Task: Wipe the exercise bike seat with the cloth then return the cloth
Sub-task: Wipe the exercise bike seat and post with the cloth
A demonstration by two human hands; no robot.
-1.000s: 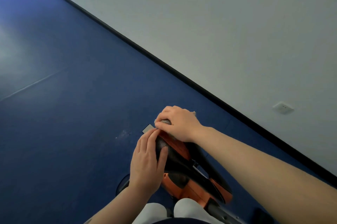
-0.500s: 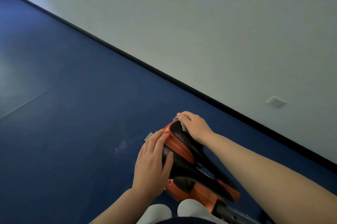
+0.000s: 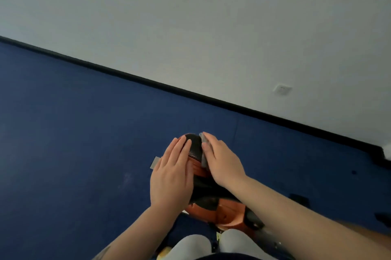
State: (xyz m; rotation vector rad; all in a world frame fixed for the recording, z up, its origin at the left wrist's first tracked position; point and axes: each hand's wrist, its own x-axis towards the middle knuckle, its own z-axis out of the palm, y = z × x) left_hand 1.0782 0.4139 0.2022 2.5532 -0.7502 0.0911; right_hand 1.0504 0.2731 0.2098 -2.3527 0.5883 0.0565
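The exercise bike seat (image 3: 195, 149), black with orange trim, stands low in the middle of the view. My left hand (image 3: 172, 175) lies flat on the seat's left side, fingers together and holding nothing. My right hand (image 3: 222, 162) presses a grey cloth (image 3: 204, 154) against the seat's right side; only a thin strip of the cloth shows under the fingers. The orange bike body (image 3: 224, 213) sits below the seat, partly hidden by my forearms.
Blue floor (image 3: 74, 154) spreads to the left. A grey wall (image 3: 211, 27) with a black skirting board (image 3: 211, 99) and a white socket (image 3: 282, 89) runs behind. A small grey tag (image 3: 155, 162) lies on the floor left of the seat. My knees (image 3: 211, 245) show at the bottom.
My right hand with the cloth has slid from the seat's tip down along its right side. My left hand moved up along the seat's left side. The camera turned.
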